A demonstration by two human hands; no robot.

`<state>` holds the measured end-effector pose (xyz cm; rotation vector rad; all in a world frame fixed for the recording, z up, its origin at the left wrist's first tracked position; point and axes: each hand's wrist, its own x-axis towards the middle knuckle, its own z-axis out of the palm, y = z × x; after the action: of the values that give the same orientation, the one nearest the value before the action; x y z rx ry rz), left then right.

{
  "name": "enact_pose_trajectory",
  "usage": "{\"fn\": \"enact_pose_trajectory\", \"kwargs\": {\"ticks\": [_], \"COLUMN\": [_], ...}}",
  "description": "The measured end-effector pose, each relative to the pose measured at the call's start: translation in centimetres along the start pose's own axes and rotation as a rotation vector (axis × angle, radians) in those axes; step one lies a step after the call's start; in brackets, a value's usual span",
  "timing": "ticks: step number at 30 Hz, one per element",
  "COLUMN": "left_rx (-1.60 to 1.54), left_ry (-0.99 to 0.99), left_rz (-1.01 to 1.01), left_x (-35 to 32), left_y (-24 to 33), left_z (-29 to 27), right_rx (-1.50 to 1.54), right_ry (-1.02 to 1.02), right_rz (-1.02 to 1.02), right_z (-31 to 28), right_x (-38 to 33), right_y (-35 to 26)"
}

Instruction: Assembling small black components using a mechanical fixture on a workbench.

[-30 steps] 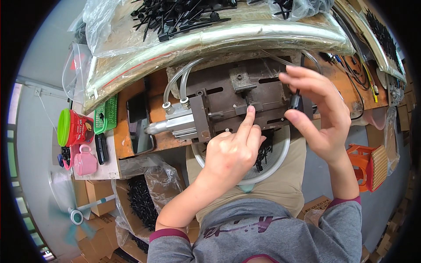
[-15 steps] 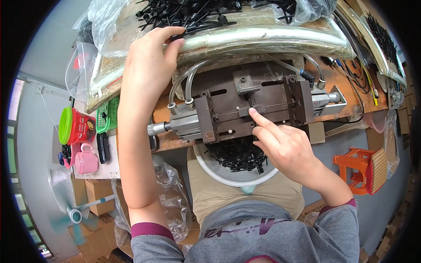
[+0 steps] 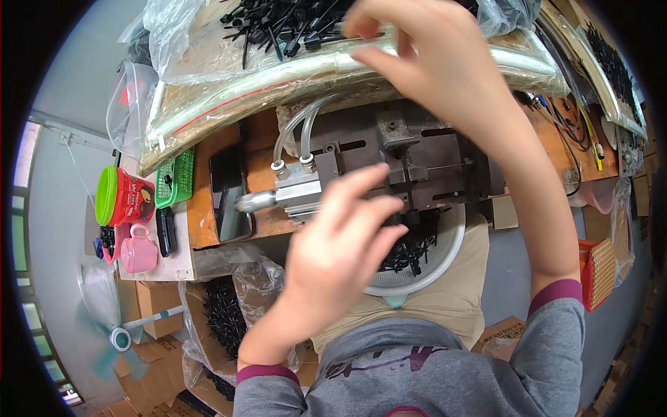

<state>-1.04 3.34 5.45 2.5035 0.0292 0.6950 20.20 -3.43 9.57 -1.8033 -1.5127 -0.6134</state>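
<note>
My left hand (image 3: 337, 240) is over the front left of a dark metal clamping fixture (image 3: 441, 146), its fingers spread and slightly blurred. Close to its fingertips, a thin black part (image 3: 407, 177) sits across the middle of the fixture. My right hand (image 3: 434, 55) reaches over the fixture to a heap of black plastic parts with thin stems (image 3: 278, 31). Its thumb and forefinger are curved with a gap between them, and I see nothing held there. Below the fixture, a white basket (image 3: 455, 254) holds more black parts, partly hidden by my left hand.
A silver air cylinder (image 3: 299, 193) with clear hoses (image 3: 286, 135) is fixed at the left. A dark phone (image 3: 228, 187) lies beside it. Farther left are a green basket (image 3: 182, 177), a red tub (image 3: 135, 200) and a pink mug (image 3: 140, 251). A stool (image 3: 597, 274) stands right.
My left hand has come from the heap down to the fixture. My right hand has left the fixture and moved up to the heap, so the arms have swapped places.
</note>
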Motion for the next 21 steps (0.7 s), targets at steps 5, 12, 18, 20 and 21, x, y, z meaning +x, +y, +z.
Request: {"fn": "enact_pose_trajectory", "kwargs": {"ticks": [5,12,18,20,21], "left_rx": [0.102,0.228,0.182,0.064,-0.019], "left_ry": [-0.022,-0.062,-0.168,-0.191,-0.188], "left_rz": [0.035,0.099,0.077,0.066,0.05], "left_x": [-2.1,-1.0,-0.5,0.6,1.4], "left_y": [0.2,-0.5,-0.4,-0.6,-0.9], "left_z": [5.0,6.7,5.1,3.7,2.8], "right_rx": [-0.165,0.033,0.629,0.747,0.763], "right_ry": [-0.223,-0.444,-0.198,-0.075,-0.04], "right_rz": [0.058,0.222,0.55,0.573,0.557], "right_z": [3.9,0.9,-4.4,-4.6,-4.4], "right_x": [5.8,4.1,-1.1,-4.1,-5.8], "right_y": [1.5,3.2,1.8,1.0,-0.3]}}
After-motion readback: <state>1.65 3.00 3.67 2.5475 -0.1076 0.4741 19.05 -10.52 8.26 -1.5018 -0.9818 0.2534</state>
